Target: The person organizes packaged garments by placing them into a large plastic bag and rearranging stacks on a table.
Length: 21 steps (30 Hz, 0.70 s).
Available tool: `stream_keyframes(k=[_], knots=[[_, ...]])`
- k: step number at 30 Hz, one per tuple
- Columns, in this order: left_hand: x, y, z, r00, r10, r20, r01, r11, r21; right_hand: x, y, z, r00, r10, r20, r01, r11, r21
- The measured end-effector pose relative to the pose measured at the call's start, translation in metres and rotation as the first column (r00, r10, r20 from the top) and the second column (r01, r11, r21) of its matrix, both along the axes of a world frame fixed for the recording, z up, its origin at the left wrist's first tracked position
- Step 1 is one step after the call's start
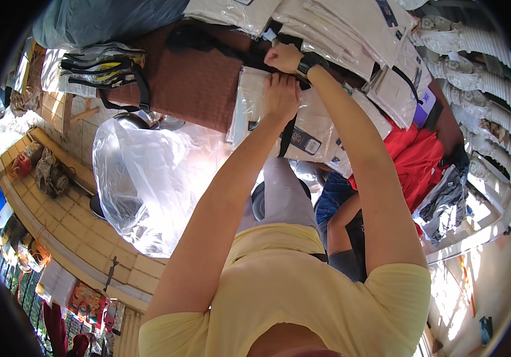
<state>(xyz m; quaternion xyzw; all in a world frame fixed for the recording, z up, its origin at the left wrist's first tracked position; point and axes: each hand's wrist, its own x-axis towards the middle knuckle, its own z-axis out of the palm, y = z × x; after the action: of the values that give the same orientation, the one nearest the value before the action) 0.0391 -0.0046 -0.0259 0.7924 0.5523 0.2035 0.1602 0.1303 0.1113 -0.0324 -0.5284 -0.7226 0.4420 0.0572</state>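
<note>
Clear-wrapped packages of cream fabric lie on a brown cloth-covered surface in front of me. My left hand (281, 97) lies on the near package (312, 116), its fingers stretched forward and pressing down. A black strap (288, 135) crosses that package, runs down over its near edge and passes beneath my left hand. Just beyond, my right hand (284, 58), with a black watch (311, 61) on the wrist, is closed in a fist on the black strap; the exact grip is partly hidden. A dark tag with a white label (304, 143) shows through the near package's wrap.
More wrapped packages (332, 35) are stacked beyond my hands. Red cloth (407, 157) lies at the right, near another person's arm (341, 229). Large clear plastic (142, 172) hangs at the left. Black-and-yellow straps (104, 68) and a dark plastic bag (107, 21) lie far left.
</note>
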Motion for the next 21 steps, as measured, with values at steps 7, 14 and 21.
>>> stream_keyframes(k=[7,14,21], knots=[[0.001,0.002,0.004,0.995,-0.049,-0.081,0.051,0.999,0.017,-0.007,-0.01,-0.029,0.989,-0.042,0.141,0.048,0.998,-0.037],[-0.007,0.002,-0.001,1.0,-0.014,-0.025,0.015,1.0,0.028,0.031,-0.022,-0.015,0.819,-0.517,-0.249,0.434,0.841,-0.323],[-0.006,0.011,0.002,0.991,-0.016,0.132,0.017,1.0,-0.006,0.053,-0.029,0.015,0.658,-0.681,-0.32,0.586,0.731,-0.35]])
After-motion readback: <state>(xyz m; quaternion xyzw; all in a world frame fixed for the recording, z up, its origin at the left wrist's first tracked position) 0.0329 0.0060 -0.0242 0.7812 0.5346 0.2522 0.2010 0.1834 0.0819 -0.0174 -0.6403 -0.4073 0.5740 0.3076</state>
